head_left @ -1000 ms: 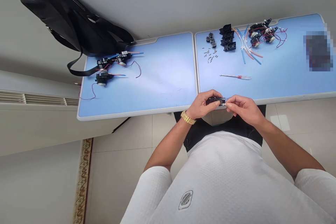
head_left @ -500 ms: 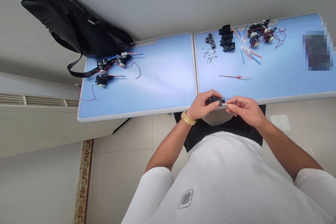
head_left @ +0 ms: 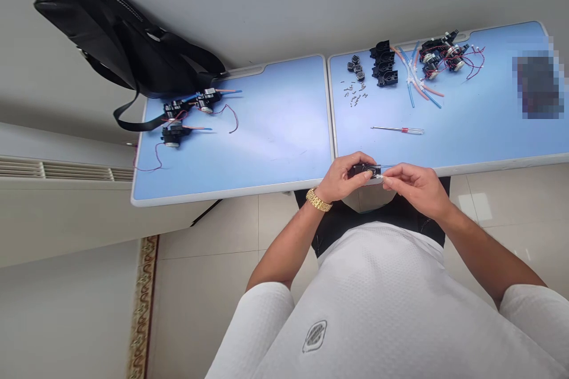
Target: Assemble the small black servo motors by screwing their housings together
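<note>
At the table's front edge, my left hand [head_left: 344, 176] is closed round a small black plastic assembly [head_left: 370, 169], its thumb lying along the near side. My right hand [head_left: 414, 183] pinches with thumb and forefinger at the assembly's right end, on something pale and too small to make out. A thin blue tube [head_left: 387, 166] sticks out to the right from the assembly, just above my right fingertips. Beyond my hands lies a screwdriver [head_left: 411, 131] with a clear and red handle.
Small screws [head_left: 354, 95], round black parts [head_left: 356, 66], black housings [head_left: 384, 65], blue and orange tubes [head_left: 418, 80] and wired assemblies [head_left: 444, 56] lie at the back right. More wired assemblies [head_left: 173, 133] lie at left, near a black bag [head_left: 133, 41]. A pixelated dark object [head_left: 540, 86] is far right.
The blue tube shows a little more beyond the assembly's right end. My hands have barely shifted, and everything on the table stays where it was.
</note>
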Tool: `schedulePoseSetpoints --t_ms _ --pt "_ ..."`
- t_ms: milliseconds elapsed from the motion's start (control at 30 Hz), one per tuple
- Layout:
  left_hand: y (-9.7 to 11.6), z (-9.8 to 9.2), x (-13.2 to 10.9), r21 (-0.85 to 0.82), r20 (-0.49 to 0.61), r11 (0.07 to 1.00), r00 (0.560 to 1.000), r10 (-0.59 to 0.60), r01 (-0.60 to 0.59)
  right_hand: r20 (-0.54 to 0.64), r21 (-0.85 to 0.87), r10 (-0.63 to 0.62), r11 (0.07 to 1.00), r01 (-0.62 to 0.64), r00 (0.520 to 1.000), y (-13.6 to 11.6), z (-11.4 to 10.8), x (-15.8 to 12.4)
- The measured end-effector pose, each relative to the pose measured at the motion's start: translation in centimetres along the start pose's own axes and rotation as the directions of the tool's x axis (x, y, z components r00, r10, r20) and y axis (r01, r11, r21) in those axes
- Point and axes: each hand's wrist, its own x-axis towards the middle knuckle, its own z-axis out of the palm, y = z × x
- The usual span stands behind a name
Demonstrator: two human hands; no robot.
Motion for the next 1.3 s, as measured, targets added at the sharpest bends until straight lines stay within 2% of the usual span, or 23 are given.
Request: schedulePoseSetpoints --t_ms 267,867,1033,1300 --pt "-0.07 0.02 -0.05 -0.011 0.008 1.0 1.0 0.008 -0.007 0.005 0.004 0.024 1.0 -0.024 1.0 -0.06 0.15 0.14" --pt "-0.21 -0.24 -0.04 -0.065 0.007 0.998 1.0 0.017 -0.017 0.006 0.024 -0.045 0.999 0.045 0.999 0.27 0.36 -0.02" --pt "-0.14 -0.23 -0.03 -0.064 0.002 0.997 0.999 0.035 -0.035 0.017 0.02 -0.022 1.0 0.022 1.0 0.27 0.28 0.08" --pt "-0.3 -0.06 -0.13 -0.012 -0.001 0.998 0.998 0.068 -0.068 0.073 0.047 0.076 0.996 -0.08 0.994 0.3 0.05 0.37"
